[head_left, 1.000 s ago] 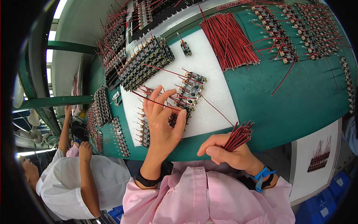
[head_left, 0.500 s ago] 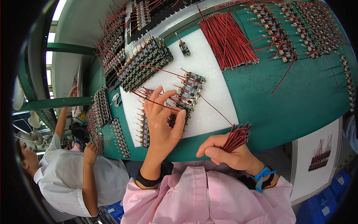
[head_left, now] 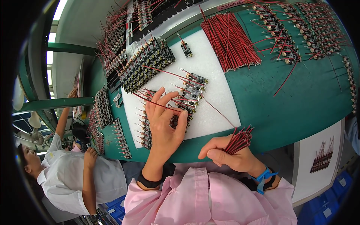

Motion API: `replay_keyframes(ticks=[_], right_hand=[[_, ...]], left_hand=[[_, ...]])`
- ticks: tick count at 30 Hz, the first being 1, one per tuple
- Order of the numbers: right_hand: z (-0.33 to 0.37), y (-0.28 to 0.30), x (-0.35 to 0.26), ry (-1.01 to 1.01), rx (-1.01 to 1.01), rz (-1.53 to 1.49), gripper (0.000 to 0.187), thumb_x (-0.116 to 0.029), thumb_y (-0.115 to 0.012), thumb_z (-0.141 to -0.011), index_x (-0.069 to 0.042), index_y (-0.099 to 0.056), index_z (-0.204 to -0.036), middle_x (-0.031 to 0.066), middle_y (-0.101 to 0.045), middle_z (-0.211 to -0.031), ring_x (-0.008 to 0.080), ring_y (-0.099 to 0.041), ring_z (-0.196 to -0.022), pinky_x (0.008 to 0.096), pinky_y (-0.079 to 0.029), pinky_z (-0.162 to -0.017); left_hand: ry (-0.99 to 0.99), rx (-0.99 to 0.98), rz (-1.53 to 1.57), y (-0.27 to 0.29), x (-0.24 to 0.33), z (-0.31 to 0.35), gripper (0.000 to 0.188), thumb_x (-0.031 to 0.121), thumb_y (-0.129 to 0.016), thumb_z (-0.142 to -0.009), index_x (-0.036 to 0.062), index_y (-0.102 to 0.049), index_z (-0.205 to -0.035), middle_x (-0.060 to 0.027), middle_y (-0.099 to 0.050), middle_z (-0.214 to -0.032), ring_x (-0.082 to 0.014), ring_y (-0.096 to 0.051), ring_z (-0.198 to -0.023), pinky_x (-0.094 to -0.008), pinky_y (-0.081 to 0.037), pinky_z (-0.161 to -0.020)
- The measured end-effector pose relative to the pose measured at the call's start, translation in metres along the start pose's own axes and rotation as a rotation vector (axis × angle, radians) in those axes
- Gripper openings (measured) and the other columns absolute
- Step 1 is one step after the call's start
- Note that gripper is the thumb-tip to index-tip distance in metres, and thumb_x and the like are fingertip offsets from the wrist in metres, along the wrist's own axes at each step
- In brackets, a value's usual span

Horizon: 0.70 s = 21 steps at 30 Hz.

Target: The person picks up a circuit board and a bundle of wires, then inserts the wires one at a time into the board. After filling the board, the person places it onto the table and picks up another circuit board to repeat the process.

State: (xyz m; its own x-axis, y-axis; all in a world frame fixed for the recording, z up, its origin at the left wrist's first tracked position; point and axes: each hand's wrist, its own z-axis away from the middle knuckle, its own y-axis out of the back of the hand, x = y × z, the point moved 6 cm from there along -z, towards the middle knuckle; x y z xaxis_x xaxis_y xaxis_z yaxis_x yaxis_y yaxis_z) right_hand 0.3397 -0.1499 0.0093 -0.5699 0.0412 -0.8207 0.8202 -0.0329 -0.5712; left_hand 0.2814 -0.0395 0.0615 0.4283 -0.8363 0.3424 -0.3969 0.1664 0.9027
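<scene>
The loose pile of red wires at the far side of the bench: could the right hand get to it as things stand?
Probably not freely: the right hand already grips a bundle of red wires, though bare green bench lies open toward the pile.

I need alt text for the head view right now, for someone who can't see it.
The left hand presses on small circuit boards with red wires on a white foam pad, while the right hand grips a bundle of red wires. A loose wire pile lies on the green bench.

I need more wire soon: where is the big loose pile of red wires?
In the head view, the pile of red wires lies at the top centre on the green table, just right of the white mat, far from both hands.
</scene>
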Motion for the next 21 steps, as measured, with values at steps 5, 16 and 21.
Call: replay_keyframes(ticks=[5,16,21], right_hand=[[0.0001,0.0000,0.0003,0.015,0.002,0.002,0.020,-0.015,-0.046,-0.080,0.002,-0.057,-0.080,0.0031,-0.054,-0.061,0.0047,-0.041,-0.047,0.0187,-0.033,-0.043],[0.0001,-0.0004,-0.0010,0.022,-0.011,-0.009,0.020,-0.015,-0.046,-0.081,0.001,-0.057,-0.080,0.0024,-0.054,-0.062,0.0044,-0.041,-0.048,0.0187,-0.033,-0.044],[0.0008,-0.0005,0.0008,0.014,-0.025,-0.011,0.020,-0.016,-0.045,-0.081,0.001,-0.056,-0.081,0.0025,-0.054,-0.064,0.0043,-0.041,-0.048,0.0187,-0.034,-0.044]], left_hand=[[-0.001,0.017,-0.030,-0.0005,0.0014,0.0005,0.007,0.002,-0.057,-0.066,0.0001,-0.051,-0.064,-0.0106,-0.050,-0.103,-0.0300,-0.033,-0.110,-0.0381,-0.026,-0.089],[-0.058,0.071,-0.078,-0.0022,0.0039,0.0017,0.008,0.004,-0.058,-0.064,0.0028,-0.051,-0.062,-0.0079,-0.051,-0.100,-0.0289,-0.036,-0.106,-0.0418,-0.022,-0.087],[-0.070,0.086,-0.090,-0.0020,0.0060,0.0015,0.008,0.004,-0.059,-0.062,0.0042,-0.051,-0.062,-0.0066,-0.051,-0.100,-0.0283,-0.037,-0.105,-0.0442,-0.020,-0.087]])
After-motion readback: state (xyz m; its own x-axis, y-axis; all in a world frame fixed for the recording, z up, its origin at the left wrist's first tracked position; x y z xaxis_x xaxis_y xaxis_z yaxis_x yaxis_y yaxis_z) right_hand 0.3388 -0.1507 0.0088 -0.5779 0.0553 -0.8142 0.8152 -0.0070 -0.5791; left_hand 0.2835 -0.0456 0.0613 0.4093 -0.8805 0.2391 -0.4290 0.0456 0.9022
